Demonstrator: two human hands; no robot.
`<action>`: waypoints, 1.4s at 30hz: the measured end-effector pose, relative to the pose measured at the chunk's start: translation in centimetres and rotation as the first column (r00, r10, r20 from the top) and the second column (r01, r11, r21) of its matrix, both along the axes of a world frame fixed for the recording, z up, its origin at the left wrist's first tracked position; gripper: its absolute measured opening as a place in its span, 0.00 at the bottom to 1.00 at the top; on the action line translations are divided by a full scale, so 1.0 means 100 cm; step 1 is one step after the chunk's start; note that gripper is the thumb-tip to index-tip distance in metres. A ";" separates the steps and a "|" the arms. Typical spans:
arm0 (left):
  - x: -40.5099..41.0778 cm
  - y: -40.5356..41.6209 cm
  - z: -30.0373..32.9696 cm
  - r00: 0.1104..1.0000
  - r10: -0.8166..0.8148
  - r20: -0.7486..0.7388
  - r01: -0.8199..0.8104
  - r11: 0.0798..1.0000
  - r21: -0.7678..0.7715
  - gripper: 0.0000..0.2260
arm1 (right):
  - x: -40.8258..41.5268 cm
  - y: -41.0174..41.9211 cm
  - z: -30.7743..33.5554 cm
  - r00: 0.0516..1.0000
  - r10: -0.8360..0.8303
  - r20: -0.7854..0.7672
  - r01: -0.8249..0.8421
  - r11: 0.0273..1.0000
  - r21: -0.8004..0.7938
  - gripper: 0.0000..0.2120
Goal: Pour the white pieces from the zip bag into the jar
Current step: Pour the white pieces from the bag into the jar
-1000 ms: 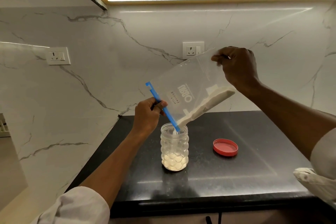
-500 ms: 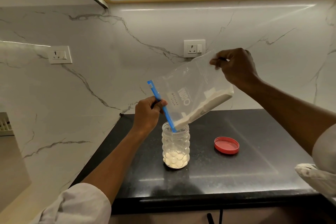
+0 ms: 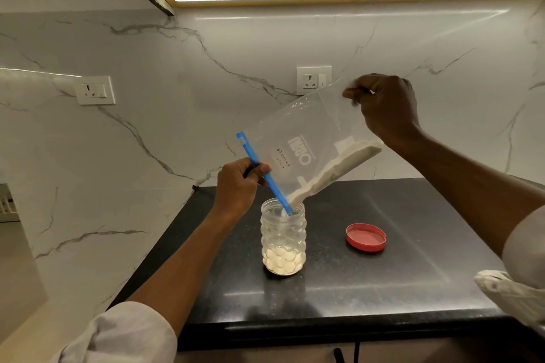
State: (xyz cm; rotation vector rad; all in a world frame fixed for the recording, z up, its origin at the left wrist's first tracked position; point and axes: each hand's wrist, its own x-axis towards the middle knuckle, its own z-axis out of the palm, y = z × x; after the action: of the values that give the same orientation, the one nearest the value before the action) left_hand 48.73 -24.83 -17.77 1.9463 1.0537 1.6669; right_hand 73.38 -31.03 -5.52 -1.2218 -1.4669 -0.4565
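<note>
Clear plastic zip bag (image 3: 306, 138) with blue zipper strip held tilted over the clear bumpy plastic jar (image 3: 283, 240), its lower open corner dipping into the jar mouth. Left hand (image 3: 237, 186) pinches the zipper edge; right hand (image 3: 383, 109) grips the raised bottom corner. White pieces (image 3: 333, 172) heaped along the bag's lower edge; more lie in the jar's bottom. Jar stands on black counter (image 3: 413, 274), round red lid (image 3: 365, 237) near its right.

jar (image 3: 283, 240) mouth blocked by tilted zip bag (image 3: 306, 150), red lid (image 3: 365, 237) well right, bare counter (image 3: 413, 280) around
</note>
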 end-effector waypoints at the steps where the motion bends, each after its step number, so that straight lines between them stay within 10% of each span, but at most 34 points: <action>1: 0.000 -0.001 -0.001 1.000 0.001 -0.007 -0.001 1.000 0.007 0.06 | 0.000 0.000 0.001 1.000 0.004 0.006 -0.004 1.000 -0.012 0.07; 42: -0.009 0.000 -0.025 0.987 -0.117 0.113 0.130 0.984 -0.119 0.12 | -0.010 0.000 0.007 0.985 0.151 0.086 -0.149 0.988 -0.029 0.06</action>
State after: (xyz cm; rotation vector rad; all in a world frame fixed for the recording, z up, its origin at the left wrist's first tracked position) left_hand 47.88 -24.87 -20.23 1.7858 0.9543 1.5776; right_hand 72.35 -31.08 -4.83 -1.1109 -1.6307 -0.3971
